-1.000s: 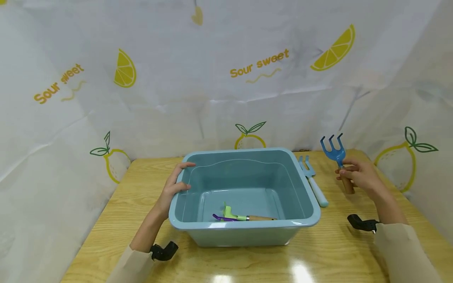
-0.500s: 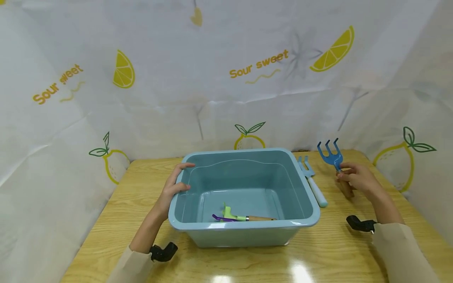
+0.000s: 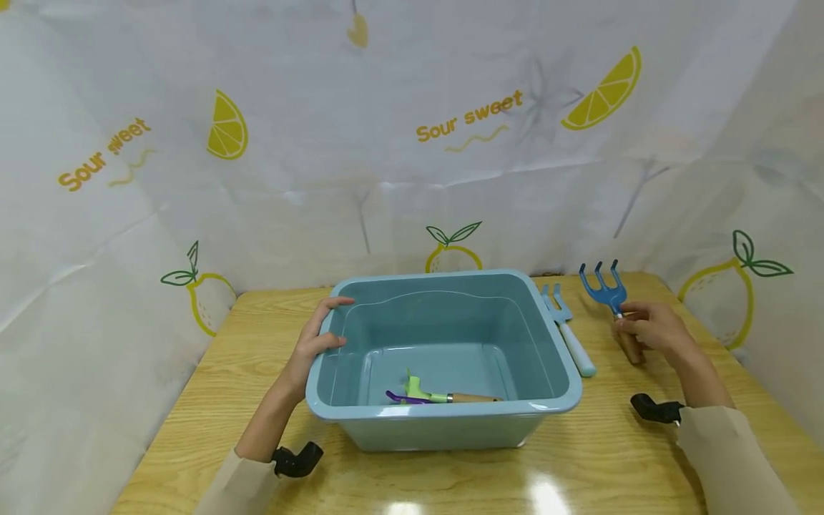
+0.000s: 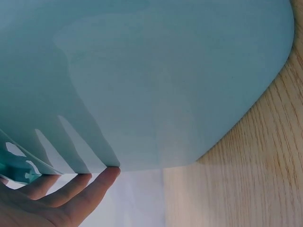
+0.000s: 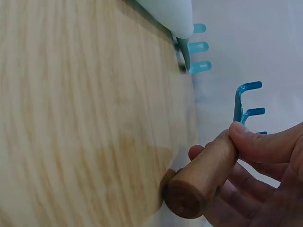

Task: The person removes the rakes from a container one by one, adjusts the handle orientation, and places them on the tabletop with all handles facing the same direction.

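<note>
My left hand grips the left rim of a blue-green plastic basin. In the left wrist view its fingers press against the basin's outer wall. To the right of the basin, my right hand pinches a hand rake with blue tines by its wooden handle. The tines point toward the back, and the handle's end is close to the tabletop. Between basin and rake, a light-blue hand rake with a pale handle lies against the basin's right side.
Inside the basin lie a green tool with a wooden handle and a purple tool, partly hidden by the front rim. The wooden table meets a white, lemon-printed cloth at the back and sides.
My right hand has lowered the blue rake with the wooden handle toward the table and tipped it flatter. The left hand and the basin stay in place.
</note>
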`<state>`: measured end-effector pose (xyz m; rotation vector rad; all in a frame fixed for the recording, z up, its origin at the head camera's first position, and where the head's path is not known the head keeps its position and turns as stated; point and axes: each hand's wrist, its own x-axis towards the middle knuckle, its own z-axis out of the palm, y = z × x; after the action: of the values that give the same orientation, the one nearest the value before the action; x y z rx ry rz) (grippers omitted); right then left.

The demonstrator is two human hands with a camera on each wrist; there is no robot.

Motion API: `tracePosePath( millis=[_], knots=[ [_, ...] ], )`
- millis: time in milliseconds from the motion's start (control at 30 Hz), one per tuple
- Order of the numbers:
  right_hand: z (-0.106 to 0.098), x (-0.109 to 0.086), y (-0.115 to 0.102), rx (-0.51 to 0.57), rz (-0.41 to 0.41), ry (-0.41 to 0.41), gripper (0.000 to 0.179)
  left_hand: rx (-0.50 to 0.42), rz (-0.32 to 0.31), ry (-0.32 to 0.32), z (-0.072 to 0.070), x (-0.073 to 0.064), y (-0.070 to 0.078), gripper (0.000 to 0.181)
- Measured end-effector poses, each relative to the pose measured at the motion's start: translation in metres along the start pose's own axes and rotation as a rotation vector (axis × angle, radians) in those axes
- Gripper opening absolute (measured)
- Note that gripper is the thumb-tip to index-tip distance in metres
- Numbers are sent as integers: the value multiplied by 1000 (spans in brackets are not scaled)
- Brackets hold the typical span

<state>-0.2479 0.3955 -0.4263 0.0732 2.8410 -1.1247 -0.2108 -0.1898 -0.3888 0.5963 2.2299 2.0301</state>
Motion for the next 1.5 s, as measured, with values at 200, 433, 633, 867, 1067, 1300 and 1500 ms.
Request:
tracePosePath(
  millis=[200, 433, 633, 867, 1067, 1300, 1500],
  knots=[
    [0, 3, 1, -39, 16, 30, 59, 2, 0, 8, -1, 0, 0, 64],
    [-2, 2, 0, -77, 39, 22, 60, -7, 1, 6, -1, 0, -1, 64],
    [0, 1, -1, -85, 47, 16, 59, -7, 0, 6, -2, 0, -1, 63],
    [0, 0, -1, -92, 61, -1, 62, -5, -2, 6, -2, 0, -1, 64],
    [0, -1, -3, -92, 76, -9, 62, 0, 2, 2, -2, 0, -1, 64],
    [1, 0, -1, -103, 73, 0, 63, 0, 2, 11, -1, 1, -2, 63],
    [2, 0, 1, -113, 88, 4, 61, 3, 2, 1, -1, 1, -1, 64]
  ],
)
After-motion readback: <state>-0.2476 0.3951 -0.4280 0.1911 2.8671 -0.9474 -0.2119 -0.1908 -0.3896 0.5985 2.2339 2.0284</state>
